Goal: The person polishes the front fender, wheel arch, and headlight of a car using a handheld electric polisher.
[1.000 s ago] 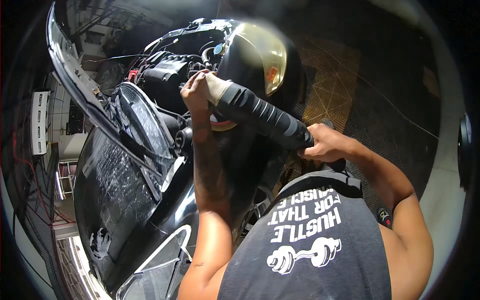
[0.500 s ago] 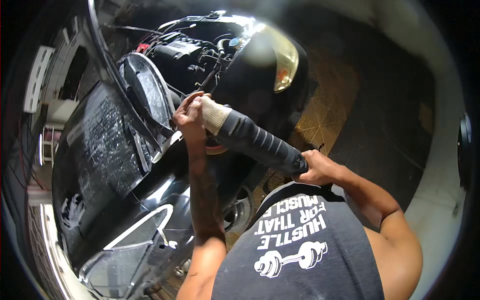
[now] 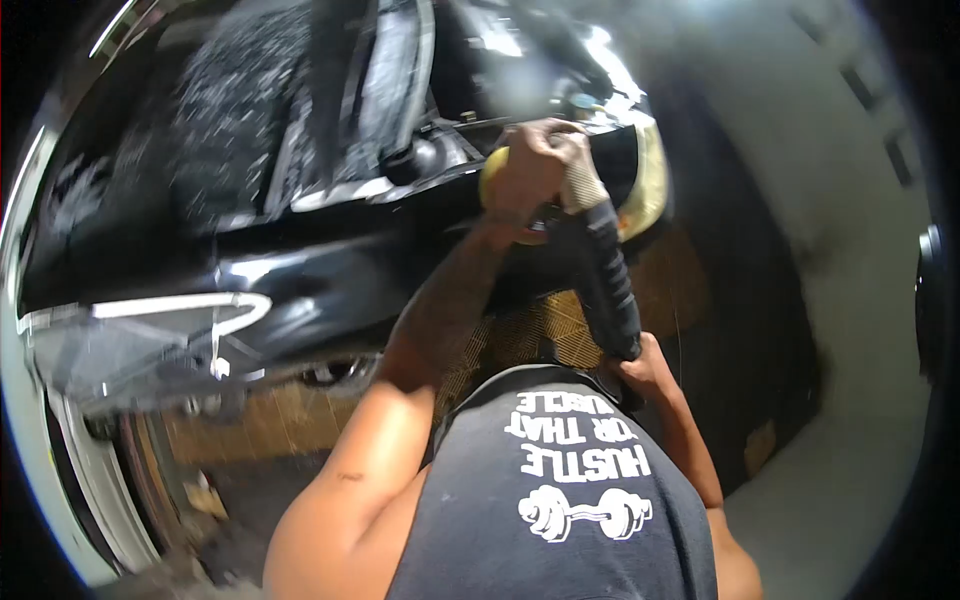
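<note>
My left hand (image 3: pixel 535 165) is wrapped round the head end of a black power tool (image 3: pixel 597 265) with a beige cover over that end. At the tool's rear end, my right hand (image 3: pixel 645 365) is closed round the grip. A yellow round pad (image 3: pixel 492 178) shows partly beside my left wrist, over the fender of a black car (image 3: pixel 330 265). Whether the pad touches the paint is hidden by my hand and arm.
The car's headlight (image 3: pixel 648 180) lies just right of the tool. Plastic film (image 3: pixel 245 110) covers the windshield. A side window edged with white tape (image 3: pixel 150 335) is at the left. Patterned floor tiles (image 3: pixel 265 425) run below the car.
The view has turned, so the car now lies across the upper left. The tool has swung from a slant to nearly upright in view, with both hands still on it.
</note>
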`<state>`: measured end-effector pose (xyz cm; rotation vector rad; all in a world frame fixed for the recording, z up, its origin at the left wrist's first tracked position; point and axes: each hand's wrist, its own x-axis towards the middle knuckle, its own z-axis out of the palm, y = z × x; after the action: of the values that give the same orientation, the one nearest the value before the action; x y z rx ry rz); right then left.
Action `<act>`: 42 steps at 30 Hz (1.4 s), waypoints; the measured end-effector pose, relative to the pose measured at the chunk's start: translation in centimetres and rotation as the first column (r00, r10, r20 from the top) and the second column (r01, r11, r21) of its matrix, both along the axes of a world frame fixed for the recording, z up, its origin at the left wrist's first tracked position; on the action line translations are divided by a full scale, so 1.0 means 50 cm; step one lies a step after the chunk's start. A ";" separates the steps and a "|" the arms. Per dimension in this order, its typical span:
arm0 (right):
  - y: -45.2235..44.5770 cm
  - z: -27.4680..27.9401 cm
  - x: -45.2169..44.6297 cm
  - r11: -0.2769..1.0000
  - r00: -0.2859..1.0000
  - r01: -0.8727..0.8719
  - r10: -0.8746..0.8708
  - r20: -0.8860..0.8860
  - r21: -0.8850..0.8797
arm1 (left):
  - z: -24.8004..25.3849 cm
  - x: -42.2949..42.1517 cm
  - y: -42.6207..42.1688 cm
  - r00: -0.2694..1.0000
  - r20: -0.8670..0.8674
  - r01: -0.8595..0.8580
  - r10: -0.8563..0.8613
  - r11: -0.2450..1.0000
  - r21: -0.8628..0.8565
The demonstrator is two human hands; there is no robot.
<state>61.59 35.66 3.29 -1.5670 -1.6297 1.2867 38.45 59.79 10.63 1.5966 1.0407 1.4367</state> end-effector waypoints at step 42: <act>0.109 0.202 -0.464 0.785 0.784 -0.596 0.614 0.091 -0.166 | 0.205 -0.629 -0.395 0.767 -0.067 -0.531 0.638 0.689 0.493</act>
<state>38.39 41.10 13.36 -1.2527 -2.3084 1.6542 6.98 40.04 20.87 1.8849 1.5535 2.0807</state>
